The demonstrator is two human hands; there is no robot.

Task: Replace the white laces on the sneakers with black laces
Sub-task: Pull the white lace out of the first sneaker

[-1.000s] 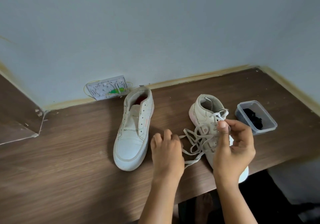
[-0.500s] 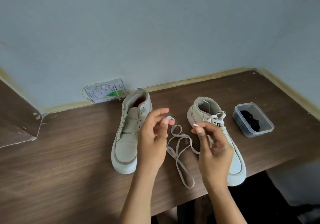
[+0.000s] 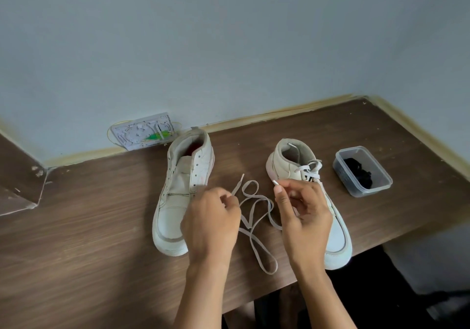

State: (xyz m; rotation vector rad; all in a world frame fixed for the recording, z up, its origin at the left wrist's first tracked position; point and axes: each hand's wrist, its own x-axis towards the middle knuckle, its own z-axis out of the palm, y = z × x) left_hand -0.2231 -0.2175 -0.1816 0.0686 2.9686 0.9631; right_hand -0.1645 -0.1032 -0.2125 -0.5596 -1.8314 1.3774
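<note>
Left hand (image 3: pixel 212 223): pinches one end of the loose white lace (image 3: pixel 255 229).
Right hand (image 3: pixel 304 217): pinches the other end at its tip.
Loose white lace: loops on the tabletop (image 3: pixel 89 227) between the sneakers.
Left sneaker (image 3: pixel 181 191): unlaced.
Right sneaker (image 3: pixel 300 171): white lace in its upper eyelets.
Black laces (image 3: pixel 360 172): in the clear plastic container (image 3: pixel 381 186), right of the sneakers.

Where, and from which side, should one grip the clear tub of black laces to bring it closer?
Grip the clear tub across its long walls, from above: it sits upright and open-topped beside the right sneaker, its rim free.
</note>
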